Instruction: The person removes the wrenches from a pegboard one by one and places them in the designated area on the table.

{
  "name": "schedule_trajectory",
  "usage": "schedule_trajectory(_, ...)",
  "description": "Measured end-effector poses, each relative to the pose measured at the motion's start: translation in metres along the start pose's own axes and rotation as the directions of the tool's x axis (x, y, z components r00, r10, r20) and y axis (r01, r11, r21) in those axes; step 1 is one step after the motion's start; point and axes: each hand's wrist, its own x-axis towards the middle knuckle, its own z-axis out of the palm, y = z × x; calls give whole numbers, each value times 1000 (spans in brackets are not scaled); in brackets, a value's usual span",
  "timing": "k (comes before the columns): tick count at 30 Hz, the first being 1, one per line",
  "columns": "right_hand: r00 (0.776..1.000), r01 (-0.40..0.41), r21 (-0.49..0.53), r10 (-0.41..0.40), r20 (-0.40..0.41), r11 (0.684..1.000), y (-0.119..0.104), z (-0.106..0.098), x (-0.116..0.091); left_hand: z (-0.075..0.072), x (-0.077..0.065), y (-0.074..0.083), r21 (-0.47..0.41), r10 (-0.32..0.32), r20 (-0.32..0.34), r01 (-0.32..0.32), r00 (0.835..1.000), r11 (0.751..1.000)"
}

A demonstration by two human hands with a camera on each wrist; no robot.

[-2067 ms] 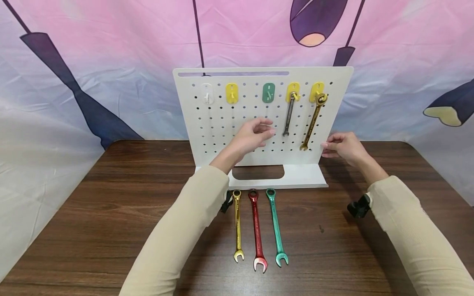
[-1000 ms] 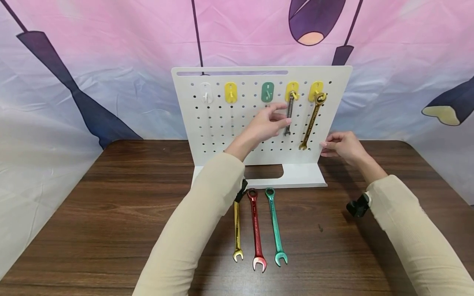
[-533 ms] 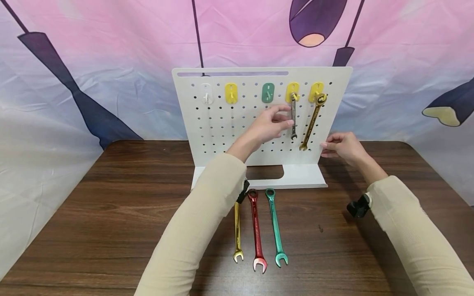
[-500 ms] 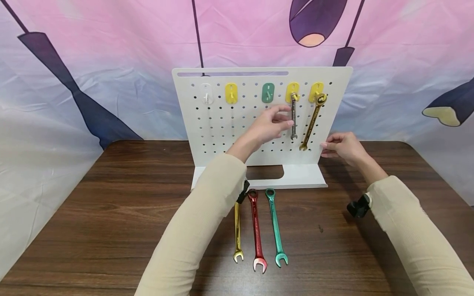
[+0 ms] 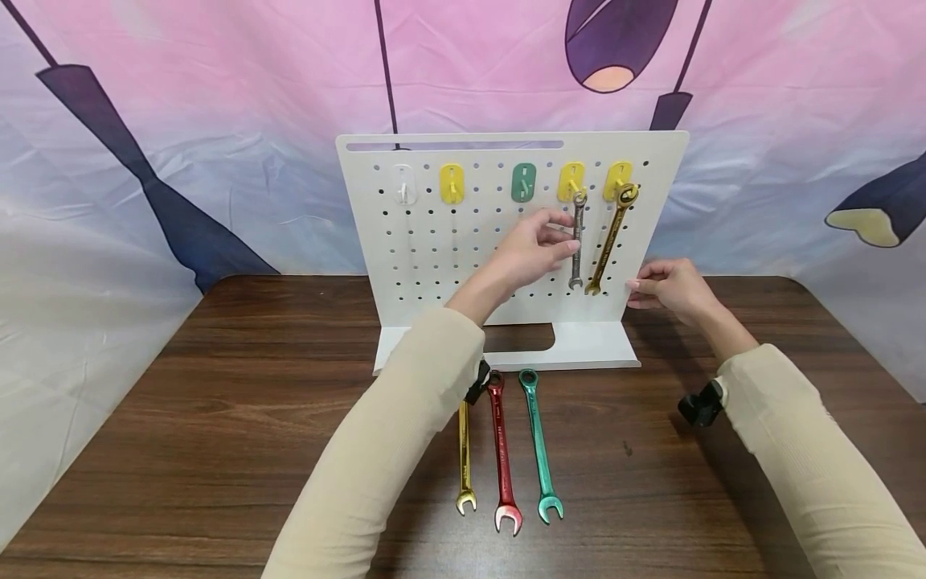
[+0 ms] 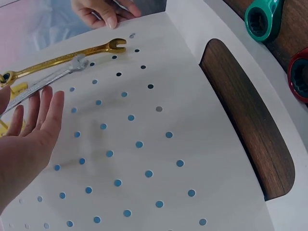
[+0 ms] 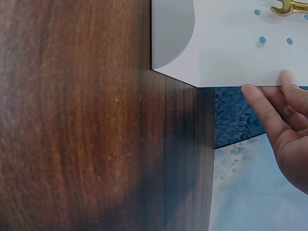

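Observation:
My left hand (image 5: 535, 249) holds a small silver combination wrench (image 5: 577, 241) between thumb and fingers, in front of the white pegboard (image 5: 470, 273). The wrench's ring end overlaps the tip of a yellow hook (image 5: 571, 178). In the left wrist view its open end (image 6: 79, 62) lies beside a gold wrench (image 6: 72, 57). That larger gold wrench (image 5: 611, 241) hangs from the rightmost yellow hook (image 5: 618, 178). My right hand (image 5: 673, 289) pinches the board's right edge, thumb in front and fingers behind, as the right wrist view also shows on that hand (image 7: 293, 125).
On the wooden table (image 5: 275, 402), before the board's base, lie a yellow-gold wrench (image 5: 465, 458), a red wrench (image 5: 502, 450) and a green wrench (image 5: 539, 442). Left of the silver wrench, the board carries a white hook (image 5: 404, 185), a yellow hook (image 5: 452, 183) and a green hook (image 5: 524, 183).
My left hand has reached right to the silver wrench and taken hold of it. The wrench has swung upright, then shifted slightly down and right. My right hand has stayed at the board's edge.

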Motion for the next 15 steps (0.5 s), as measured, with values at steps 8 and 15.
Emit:
schedule_trajectory(8,1000,4,-2,-4,-4,1000,0,0,0,6,-3,-4,-62,48,-72,-52,996,997)
schedule_trajectory(15,1000,5,6,-5,-1,1000,0,1,-1,10,-7,-2,-120,47,-108,-60,993,991)
